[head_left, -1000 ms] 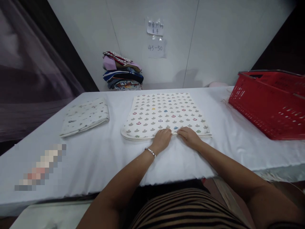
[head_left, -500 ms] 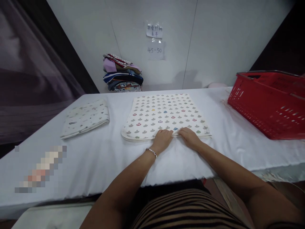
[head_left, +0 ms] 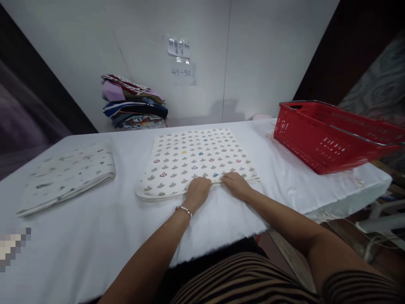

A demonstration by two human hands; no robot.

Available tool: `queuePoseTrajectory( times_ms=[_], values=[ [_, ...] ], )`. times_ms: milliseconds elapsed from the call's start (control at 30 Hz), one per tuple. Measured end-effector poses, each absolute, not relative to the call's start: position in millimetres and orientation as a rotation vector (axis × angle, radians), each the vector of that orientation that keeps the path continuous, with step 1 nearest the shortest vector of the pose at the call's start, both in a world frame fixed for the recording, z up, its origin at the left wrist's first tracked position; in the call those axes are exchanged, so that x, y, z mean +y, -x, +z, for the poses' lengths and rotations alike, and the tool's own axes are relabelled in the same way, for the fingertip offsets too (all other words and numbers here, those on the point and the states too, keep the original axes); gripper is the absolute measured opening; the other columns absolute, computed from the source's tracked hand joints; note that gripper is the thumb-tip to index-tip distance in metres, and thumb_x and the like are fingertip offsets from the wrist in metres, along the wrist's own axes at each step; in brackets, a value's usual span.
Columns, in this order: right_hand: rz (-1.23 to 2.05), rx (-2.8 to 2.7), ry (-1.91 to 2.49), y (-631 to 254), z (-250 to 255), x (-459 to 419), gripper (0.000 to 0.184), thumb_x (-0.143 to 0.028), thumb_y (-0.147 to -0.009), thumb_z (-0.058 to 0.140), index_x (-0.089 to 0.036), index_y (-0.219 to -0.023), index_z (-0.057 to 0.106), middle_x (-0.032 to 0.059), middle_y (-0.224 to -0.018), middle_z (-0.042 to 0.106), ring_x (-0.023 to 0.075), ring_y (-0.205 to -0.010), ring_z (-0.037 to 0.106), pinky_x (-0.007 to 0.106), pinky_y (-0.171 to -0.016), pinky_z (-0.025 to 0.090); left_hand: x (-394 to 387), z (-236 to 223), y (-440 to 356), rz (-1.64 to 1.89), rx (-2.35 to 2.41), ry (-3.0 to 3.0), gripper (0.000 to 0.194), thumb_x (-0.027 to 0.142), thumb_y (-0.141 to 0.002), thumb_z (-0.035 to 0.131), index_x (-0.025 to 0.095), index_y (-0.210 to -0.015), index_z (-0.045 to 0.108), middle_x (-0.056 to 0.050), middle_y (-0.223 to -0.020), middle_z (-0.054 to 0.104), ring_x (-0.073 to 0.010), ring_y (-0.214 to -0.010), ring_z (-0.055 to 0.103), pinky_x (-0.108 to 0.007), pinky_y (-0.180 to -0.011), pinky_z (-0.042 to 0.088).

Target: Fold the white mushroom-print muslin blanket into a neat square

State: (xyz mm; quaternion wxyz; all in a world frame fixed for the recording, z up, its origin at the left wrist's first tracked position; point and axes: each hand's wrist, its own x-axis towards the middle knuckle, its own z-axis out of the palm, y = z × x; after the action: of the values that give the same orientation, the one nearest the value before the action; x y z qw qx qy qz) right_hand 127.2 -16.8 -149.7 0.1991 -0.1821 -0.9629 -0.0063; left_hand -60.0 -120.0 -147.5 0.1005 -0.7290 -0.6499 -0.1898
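Observation:
A white folded cloth (head_left: 193, 156) with rows of small grey and coloured motifs lies flat on the table in front of me. At the middle of its near edge my left hand (head_left: 198, 193), with a bracelet at the wrist, has its fingers closed over the border. Just to the right, my right hand (head_left: 236, 185) grips the same edge, fingers bent over the top. A short stretch of the layered border shows between the two hands. The thumbs are hidden. To the left rests another folded white cloth (head_left: 72, 173) with a sparse print.
The table (head_left: 133, 236) has a white cover. A red plastic basket (head_left: 325, 143) with metal handles stands at the right. At the back left is a pile of folded fabrics (head_left: 134, 103) by the wall, where paper notes (head_left: 179, 61) hang. A pixelated patch covers the lower left.
The view has turned to the right, so everything sits further left and more of the basket shows. Both hands keep their hold on the cloth's near edge.

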Motion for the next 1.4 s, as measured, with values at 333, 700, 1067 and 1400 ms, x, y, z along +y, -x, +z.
queuePoseTrajectory(
  times_ms=[333, 700, 1067, 1400],
  values=[
    [-0.222, -2.749, 0.630, -162, -149, 2, 0.026, -0.012, -0.089, 0.044, -0.016, -0.111, 0.057, 0.0096, -0.101, 0.062, 0.0211, -0.091, 0.053, 0.033, -0.077, 0.041, -118, -149, 63, -0.598, -1.942, 2.144, 0.018, 0.024, -0.092, 0.041, 0.019, -0.085, 0.058, -0.005, -0.080, 0.063, -0.0207, -0.079, 0.056, -0.034, -0.072, 0.041],
    [-0.227, -2.683, 0.683, -200, -151, 11, 0.023, -0.010, -0.088, 0.038, -0.015, -0.096, 0.058, 0.0142, -0.121, 0.058, 0.0227, -0.102, 0.056, 0.037, -0.083, 0.046, -117, -145, 62, -0.609, -2.009, 2.144, 0.017, 0.022, -0.091, 0.041, 0.019, -0.089, 0.057, -0.004, -0.081, 0.063, -0.0194, -0.079, 0.056, -0.033, -0.073, 0.041],
    [-0.283, -2.641, 0.665, -198, -151, 15, 0.025, -0.014, -0.090, 0.039, -0.016, -0.101, 0.062, 0.0132, -0.121, 0.059, 0.0240, -0.105, 0.056, 0.039, -0.086, 0.046, -118, -146, 62, -0.617, -2.005, 2.127, 0.014, 0.023, -0.091, 0.044, 0.019, -0.088, 0.057, -0.003, -0.081, 0.063, -0.0186, -0.077, 0.055, -0.032, -0.072, 0.040],
    [-0.221, -2.603, 0.615, -213, -141, 12, 0.025, -0.019, -0.092, 0.040, -0.016, -0.094, 0.065, 0.0129, -0.116, 0.061, 0.0238, -0.105, 0.055, 0.039, -0.086, 0.044, -119, -147, 62, -0.514, -1.876, 2.172, 0.018, 0.020, -0.092, 0.041, 0.018, -0.089, 0.059, -0.004, -0.080, 0.061, -0.0179, -0.079, 0.055, -0.031, -0.072, 0.040]
  ],
)
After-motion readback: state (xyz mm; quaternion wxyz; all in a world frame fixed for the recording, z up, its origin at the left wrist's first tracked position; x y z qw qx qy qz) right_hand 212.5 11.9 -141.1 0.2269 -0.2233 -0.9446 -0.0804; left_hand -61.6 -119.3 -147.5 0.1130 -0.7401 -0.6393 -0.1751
